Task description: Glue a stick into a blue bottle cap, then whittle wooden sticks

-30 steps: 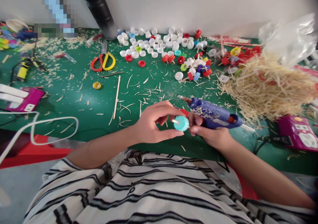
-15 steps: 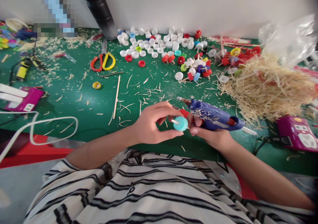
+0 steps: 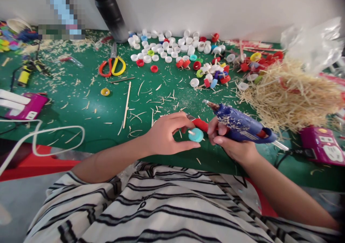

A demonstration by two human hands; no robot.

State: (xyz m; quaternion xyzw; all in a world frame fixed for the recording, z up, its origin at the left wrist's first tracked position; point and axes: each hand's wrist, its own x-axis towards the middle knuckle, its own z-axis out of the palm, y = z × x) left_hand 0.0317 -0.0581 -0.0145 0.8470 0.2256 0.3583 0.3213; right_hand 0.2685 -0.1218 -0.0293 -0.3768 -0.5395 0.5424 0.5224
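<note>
My left hand [image 3: 165, 133] has its thumb and fingers around a turquoise bottle cap [image 3: 196, 135]. A thin pale stick [image 3: 191, 132] pokes out of the cap toward my palm. My right hand [image 3: 233, 142] is wrapped round the grip of a blue hot glue gun [image 3: 239, 125], whose nozzle points up and left, away from the cap. Wood shavings cling to the gun's body, and a clear glue stick [image 3: 281, 145] sticks out of its back. A red-handled tool [image 3: 201, 124] with a metal end lies behind the cap, partly hidden by my fingers.
White and coloured bottle caps [image 3: 168, 50] cover the table's back, several on sticks. Scissors [image 3: 111, 66], a yellow cap [image 3: 105, 92] and a wooden stick [image 3: 126, 105] lie left. A shavings heap [image 3: 296, 92] and a purple box [image 3: 322, 145] stand right. A black bottle [image 3: 113, 18] stands behind.
My right hand has drawn away to the right with the glue gun, leaving a gap to the cap and uncovering more of the red-handled tool. My left hand stays almost in place with the cap.
</note>
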